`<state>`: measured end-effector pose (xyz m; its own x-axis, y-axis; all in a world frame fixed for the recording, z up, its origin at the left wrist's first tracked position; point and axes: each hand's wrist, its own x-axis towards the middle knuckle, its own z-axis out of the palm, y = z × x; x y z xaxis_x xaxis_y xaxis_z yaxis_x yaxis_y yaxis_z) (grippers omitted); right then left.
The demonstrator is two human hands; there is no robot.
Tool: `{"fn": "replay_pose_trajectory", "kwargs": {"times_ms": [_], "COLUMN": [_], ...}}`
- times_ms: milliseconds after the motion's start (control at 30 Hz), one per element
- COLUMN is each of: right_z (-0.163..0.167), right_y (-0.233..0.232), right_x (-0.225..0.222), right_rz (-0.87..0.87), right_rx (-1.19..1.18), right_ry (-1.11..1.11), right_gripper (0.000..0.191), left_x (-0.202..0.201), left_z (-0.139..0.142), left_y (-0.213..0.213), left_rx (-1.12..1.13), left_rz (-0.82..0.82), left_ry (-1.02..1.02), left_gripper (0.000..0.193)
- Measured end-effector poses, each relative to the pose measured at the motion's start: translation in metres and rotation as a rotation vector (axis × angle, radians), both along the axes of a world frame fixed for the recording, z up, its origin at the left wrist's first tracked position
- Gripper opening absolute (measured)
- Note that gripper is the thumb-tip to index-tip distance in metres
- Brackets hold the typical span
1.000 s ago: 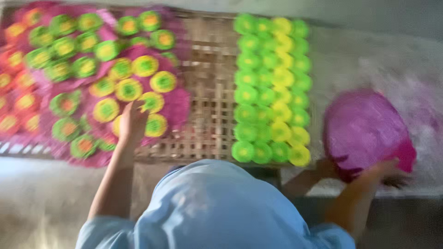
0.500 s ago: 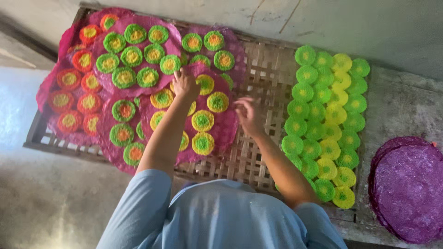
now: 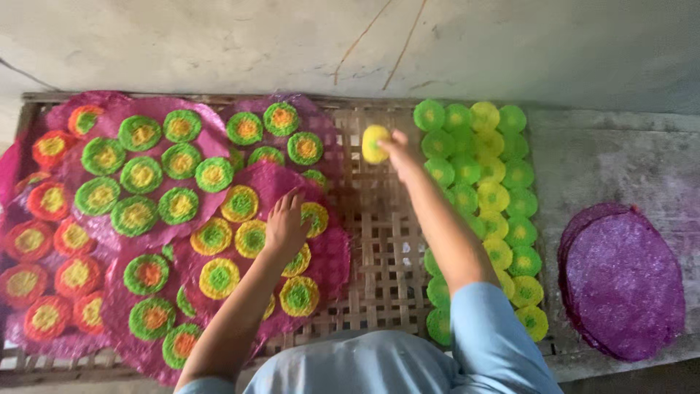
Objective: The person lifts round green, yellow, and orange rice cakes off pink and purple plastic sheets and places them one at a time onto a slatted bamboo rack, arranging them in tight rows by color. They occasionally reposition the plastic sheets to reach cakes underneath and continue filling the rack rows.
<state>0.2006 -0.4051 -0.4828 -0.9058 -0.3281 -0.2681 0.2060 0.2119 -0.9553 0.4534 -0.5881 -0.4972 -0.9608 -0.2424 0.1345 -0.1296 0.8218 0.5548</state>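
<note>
The right hand (image 3: 399,149) pinches a small yellow disc (image 3: 375,143) above the woven tray (image 3: 379,241), best lowered flat near the left hand (image 3: 286,225), which rests open on a pink sheet (image 3: 332,248).

Light blue shirt, sleeves reaching the elbows, bare forearms, no jewellery seen

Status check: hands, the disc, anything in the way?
Right hand holds yellow disc over woven tray. Left hand rests on pink sheet. Nothing blocking.

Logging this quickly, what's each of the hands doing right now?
Left hand: open, resting flat on a magenta sheet.
Right hand: closed on a small yellow disc.
</note>
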Motion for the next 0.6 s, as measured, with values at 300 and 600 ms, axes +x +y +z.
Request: {"fn": "replay_pose_trajectory", "kwargs": {"times_ms": [300,600], "right_z": [0.006,-0.001], "right_y": [0.01,0.019], "right_x": [-0.094,-0.076], "right_rz": [-0.046,-0.197], "right_rx": [0.697,0.753], "right_ry": [0.921,1.326], "right_gripper": [0.022,0.044], "left_x": [-0.006,-0.019], "left_z": [-0.028,-0.035], "left_y": [-0.01,0.0], "left_rx": [-0.097,0.399], "left_rz": [0.049,0.104], "left_ry": [-0.392,-0.337], "left_gripper": [0.039,0.027]}}
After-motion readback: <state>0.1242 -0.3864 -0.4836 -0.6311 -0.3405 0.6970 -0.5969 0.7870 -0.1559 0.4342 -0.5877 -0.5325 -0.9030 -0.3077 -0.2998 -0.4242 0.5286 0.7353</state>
